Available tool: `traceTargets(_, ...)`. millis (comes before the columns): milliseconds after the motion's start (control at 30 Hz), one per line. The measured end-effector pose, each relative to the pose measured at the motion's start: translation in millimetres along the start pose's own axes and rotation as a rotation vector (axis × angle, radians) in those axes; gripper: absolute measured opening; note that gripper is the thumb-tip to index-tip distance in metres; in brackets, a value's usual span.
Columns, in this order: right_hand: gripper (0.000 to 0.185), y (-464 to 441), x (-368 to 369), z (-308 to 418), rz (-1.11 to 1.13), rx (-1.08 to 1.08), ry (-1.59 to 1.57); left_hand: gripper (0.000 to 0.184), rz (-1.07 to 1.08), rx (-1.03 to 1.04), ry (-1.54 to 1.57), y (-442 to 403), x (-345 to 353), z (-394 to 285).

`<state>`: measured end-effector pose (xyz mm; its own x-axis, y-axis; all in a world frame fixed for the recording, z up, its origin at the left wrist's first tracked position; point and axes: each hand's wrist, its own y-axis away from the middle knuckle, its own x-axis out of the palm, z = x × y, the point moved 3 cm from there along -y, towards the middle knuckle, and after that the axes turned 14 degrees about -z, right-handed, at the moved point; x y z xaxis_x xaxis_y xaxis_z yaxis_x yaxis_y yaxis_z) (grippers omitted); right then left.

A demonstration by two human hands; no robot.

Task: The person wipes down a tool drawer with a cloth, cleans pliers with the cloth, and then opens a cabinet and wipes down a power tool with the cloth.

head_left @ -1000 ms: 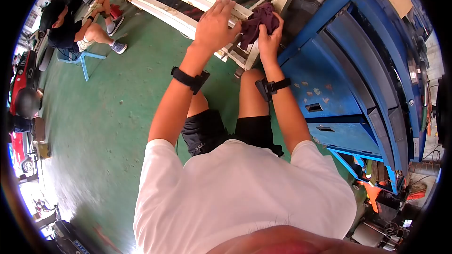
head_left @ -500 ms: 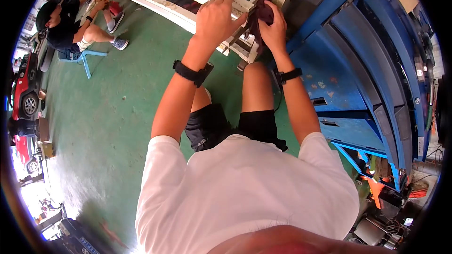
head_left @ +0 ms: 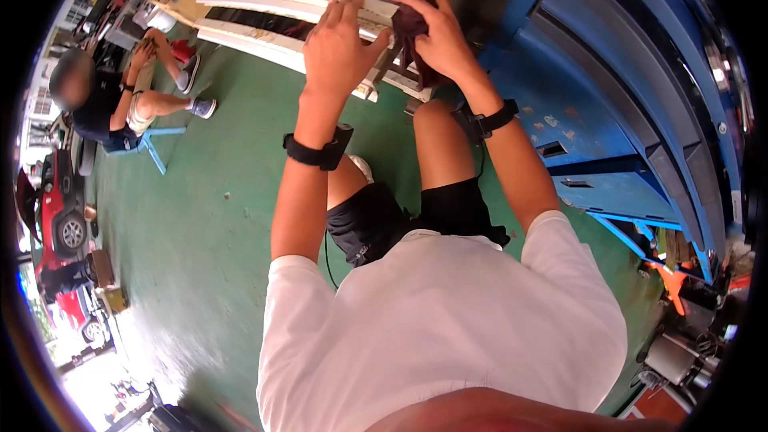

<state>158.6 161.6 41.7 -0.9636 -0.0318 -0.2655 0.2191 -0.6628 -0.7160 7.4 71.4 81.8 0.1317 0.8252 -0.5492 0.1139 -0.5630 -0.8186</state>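
My left hand (head_left: 336, 48) lies on top of a white slatted frame (head_left: 256, 36) with worn, chipped paint, its fingers stretched over the upper slat and the thumb apart. At the near end of that slat, my right hand (head_left: 438, 38) is closed around a dark maroon cloth (head_left: 410, 24). The cloth drapes over the frame's end and hangs down beside it. Some of the right hand's grip is hidden behind the cloth. Black straps with small devices circle both my wrists.
A large blue metal cabinet (head_left: 592, 112) with dark curved panels stands close on my right. Seated on a blue stool (head_left: 152, 144) at the left, another person (head_left: 100, 104) holds something small. A red vehicle (head_left: 64, 208) is farther left, beyond the green floor (head_left: 200, 248).
My view has shifted, so the frame and hands appear lower and farther left. My right hand has moved with the cloth over the slat's end. My left hand stays on the slat.
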Motion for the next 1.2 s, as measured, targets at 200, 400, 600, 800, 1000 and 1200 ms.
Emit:
traceTargets(200,0.078,-4,13,-13,-0.103,-0.087,0.378,0.057,-0.015,0.009,0.009,2,5,3)
traceTargets(400,0.083,3,0,-14,-0.015,-0.082,0.172,0.057,0.007,-0.017,0.023,2,1,1)
traceTargets(600,0.081,17,-13,4,0.164,0.047,-0.024,0.058,0.007,-0.044,0.03,6,-1,4)
traceTargets(800,0.067,-1,-24,18,-0.201,-0.108,0.147,0.06,-0.005,-0.052,0.048,8,-2,7)
traceTargets(1000,0.047,-19,-12,67,-0.09,-0.351,0.343,0.058,0.031,-0.056,0.046,4,-7,4)
traceTargets(1200,0.05,-22,-9,62,0.083,-0.35,0.402,0.054,0.053,-0.094,0.036,5,-9,3)
